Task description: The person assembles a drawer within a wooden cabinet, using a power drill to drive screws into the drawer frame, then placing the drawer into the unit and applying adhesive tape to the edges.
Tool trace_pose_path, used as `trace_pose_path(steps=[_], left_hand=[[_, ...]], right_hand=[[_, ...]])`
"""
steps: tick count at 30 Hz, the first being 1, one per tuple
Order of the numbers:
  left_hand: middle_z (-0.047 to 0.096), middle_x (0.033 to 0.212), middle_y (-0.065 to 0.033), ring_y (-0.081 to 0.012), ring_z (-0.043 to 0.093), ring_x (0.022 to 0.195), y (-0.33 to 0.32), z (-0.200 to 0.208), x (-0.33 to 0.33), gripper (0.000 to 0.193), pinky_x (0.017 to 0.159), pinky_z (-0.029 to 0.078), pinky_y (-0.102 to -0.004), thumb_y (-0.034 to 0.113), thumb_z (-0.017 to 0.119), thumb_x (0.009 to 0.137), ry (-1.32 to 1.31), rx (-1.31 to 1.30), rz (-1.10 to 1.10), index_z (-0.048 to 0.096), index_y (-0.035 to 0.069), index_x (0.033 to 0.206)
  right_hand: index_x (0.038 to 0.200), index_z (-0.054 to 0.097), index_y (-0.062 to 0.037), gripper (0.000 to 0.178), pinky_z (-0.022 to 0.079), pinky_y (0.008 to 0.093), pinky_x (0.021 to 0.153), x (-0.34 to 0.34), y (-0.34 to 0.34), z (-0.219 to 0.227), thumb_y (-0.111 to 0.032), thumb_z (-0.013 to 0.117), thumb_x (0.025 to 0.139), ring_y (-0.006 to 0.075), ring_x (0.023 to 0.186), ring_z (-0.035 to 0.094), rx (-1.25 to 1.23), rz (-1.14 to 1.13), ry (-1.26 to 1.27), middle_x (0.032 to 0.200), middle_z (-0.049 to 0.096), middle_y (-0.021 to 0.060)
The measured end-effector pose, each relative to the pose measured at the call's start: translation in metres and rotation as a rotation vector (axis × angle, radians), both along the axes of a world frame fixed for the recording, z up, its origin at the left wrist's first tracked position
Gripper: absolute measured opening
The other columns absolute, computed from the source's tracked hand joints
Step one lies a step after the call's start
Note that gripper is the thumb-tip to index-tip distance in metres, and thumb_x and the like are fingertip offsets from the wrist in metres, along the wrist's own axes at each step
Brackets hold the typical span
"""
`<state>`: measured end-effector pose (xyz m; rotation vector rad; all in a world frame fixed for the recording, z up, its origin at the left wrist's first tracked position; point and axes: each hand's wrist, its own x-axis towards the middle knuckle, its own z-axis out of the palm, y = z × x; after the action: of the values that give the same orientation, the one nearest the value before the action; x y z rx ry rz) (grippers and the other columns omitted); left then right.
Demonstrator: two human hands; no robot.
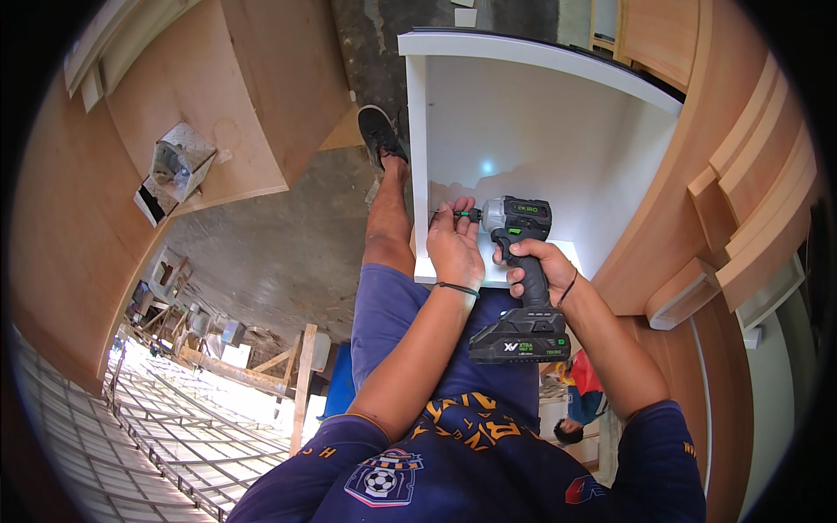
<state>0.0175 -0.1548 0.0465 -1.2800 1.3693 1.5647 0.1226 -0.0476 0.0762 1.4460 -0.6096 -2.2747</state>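
My right hand point(534, 261) is wrapped round the grip of a black and grey cordless impact driver point(521, 218), with a chunky battery at its base. The tool lies level, its nose pointing left. A green-banded driver bit point(472, 214) sticks out of the nose. At the bit, the fingers of my left hand point(457, 242) close round its front part; whatever is at the tip is mostly hidden by them. Both hands are inside a white open box-shaped cabinet point(417, 144), and the bit points at its left side panel. The driver's light makes a bright spot on the white back panel point(523, 113).
Brown wooden panels point(261, 87) stand at the left, one carrying a crumpled-looking holder point(179, 161). Stacked wooden strips point(758, 174) and a tall curved-looking panel are at the right. My foot in a dark shoe point(378, 129) rests on the grey floor. Another person point(582, 405) is behind, lower right.
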Motion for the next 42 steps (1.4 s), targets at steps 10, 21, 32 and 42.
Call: trace_pose_path(steps=[10,21,32,42], left_hand=[[0.052,0.106,-0.0111,-0.0222,0.049,0.106,0.003,0.002,-0.001,0.025,0.096,0.032,-0.0393,0.026,0.048,0.093,0.003,-0.009,0.023,0.044,0.003,0.103],[0.055,0.116,-0.0149,-0.0225,0.055,0.101,-0.035,0.065,-0.026,0.041,0.089,0.042,-0.035,0.027,0.055,0.089,0.107,-0.043,-0.639,0.049,-0.004,0.114],[0.06,0.088,-0.0127,-0.0257,0.059,0.076,-0.078,0.031,-0.032,0.029,0.067,0.046,-0.0325,0.023,0.06,0.085,0.579,-0.435,-1.187,0.062,-0.001,0.101],[0.059,0.086,-0.012,-0.0256,0.059,0.076,-0.081,0.028,-0.029,0.027,0.067,0.046,-0.0332,0.023,0.06,0.084,0.609,-0.427,-1.187,0.062,0.0,0.099]], right_hand=[[0.108,0.046,-0.0019,0.028,0.048,0.0281,0.05,0.001,-0.002,-0.002,-0.012,0.053,0.083,0.0088,0.058,0.052,-0.006,-0.008,0.023,0.093,0.056,0.0064],[0.111,0.046,-0.0018,0.032,0.049,0.0273,0.05,-0.011,0.004,0.007,-0.01,0.054,0.082,0.009,0.06,0.054,0.016,0.058,-0.049,0.101,0.058,0.0087],[0.106,0.047,-0.0024,0.027,0.047,0.0273,0.051,-0.007,0.001,0.0,-0.011,0.052,0.081,0.0083,0.058,0.051,-0.073,0.004,0.038,0.096,0.055,0.0046],[0.105,0.045,-0.0037,0.026,0.047,0.0276,0.051,-0.008,0.0,-0.002,-0.01,0.053,0.081,0.0088,0.059,0.051,-0.111,-0.017,0.04,0.095,0.052,0.0039]])
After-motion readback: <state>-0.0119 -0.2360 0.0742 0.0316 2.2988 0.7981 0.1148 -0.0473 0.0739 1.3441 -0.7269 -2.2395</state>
